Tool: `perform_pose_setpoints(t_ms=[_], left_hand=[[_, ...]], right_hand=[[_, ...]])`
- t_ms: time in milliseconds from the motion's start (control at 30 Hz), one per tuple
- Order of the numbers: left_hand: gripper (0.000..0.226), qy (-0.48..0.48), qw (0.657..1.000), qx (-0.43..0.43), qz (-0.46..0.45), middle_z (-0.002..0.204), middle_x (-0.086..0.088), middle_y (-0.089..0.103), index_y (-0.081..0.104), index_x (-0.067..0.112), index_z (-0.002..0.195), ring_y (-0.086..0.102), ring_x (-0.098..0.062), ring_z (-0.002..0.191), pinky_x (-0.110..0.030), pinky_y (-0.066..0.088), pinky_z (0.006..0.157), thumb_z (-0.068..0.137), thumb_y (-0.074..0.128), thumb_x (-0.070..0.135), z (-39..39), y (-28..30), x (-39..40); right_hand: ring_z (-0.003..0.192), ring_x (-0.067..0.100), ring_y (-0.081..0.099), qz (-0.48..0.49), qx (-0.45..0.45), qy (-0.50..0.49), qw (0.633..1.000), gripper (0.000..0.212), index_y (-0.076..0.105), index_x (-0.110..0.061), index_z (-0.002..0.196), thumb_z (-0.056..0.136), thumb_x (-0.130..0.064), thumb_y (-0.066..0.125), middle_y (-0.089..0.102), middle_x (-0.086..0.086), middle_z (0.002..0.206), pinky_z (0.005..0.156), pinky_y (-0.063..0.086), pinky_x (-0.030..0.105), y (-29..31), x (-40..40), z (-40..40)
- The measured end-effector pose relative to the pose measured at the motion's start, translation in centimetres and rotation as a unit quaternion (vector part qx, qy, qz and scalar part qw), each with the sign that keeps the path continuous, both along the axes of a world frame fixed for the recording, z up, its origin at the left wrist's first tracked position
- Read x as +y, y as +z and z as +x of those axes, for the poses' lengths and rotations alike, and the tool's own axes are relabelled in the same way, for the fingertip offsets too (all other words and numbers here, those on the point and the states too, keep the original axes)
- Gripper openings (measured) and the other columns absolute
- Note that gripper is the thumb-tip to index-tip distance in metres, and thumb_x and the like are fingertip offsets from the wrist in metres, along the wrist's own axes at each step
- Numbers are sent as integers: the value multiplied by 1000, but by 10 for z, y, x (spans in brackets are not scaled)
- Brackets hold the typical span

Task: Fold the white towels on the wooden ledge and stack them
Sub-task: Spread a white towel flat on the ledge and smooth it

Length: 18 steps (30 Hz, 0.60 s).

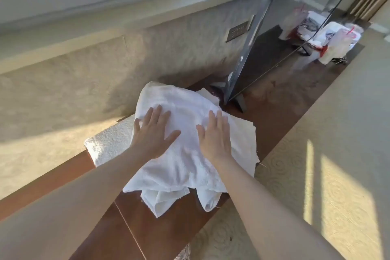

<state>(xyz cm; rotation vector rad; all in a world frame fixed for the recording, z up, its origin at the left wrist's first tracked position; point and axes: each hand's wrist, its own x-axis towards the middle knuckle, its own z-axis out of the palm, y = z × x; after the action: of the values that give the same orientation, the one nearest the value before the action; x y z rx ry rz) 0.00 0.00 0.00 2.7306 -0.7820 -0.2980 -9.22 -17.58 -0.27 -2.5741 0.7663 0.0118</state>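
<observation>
A thin white towel (185,167) lies rumpled over a pile of other white cloths on the brown wooden ledge (135,228). My left hand (153,133) lies flat on its left part, fingers straight and spread. On its right part my right hand (214,136) presses down flat the same way. A thicker, fluffy white towel (109,141) sticks out from under the pile at the left. Loose corners of cloth (160,200) hang toward me at the pile's near edge. A cream-coloured layer (247,133) shows under the right side.
A dark flat screen (280,27) on feet stands on the ledge just behind the pile, right of centre. Plastic bags (337,42) sit at the ledge's far end. A textured wall (73,82) with a socket plate (237,30) runs along the back; patterned floor (316,164) lies to the right.
</observation>
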Motion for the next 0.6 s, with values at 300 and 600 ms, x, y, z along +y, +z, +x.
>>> perform_pose_setpoints(t_ms=[300, 600], left_hand=[[59, 64, 990, -112, -64, 136, 3, 41, 51, 39, 126, 30, -25, 137, -58, 28, 109, 81, 40, 76, 24, -38, -29], [42, 79, 985, -130, -86, 119, -1, 46, 56, 37, 110, 39, -29, 116, -57, 30, 106, 89, 40, 69, 31, -49, -30]], right_hand=[[98, 30, 58, -172, -140, -4, 975, 43, 55, -12, 133, 103, -41, 46, 63, 8, 108, 100, 44, 48, -65, -24, 41], [66, 27, 53, -169, -239, -30, 956, 41, 64, -15, 92, 103, -45, 39, 56, 4, 74, 69, 43, 40, -65, -30, 50]])
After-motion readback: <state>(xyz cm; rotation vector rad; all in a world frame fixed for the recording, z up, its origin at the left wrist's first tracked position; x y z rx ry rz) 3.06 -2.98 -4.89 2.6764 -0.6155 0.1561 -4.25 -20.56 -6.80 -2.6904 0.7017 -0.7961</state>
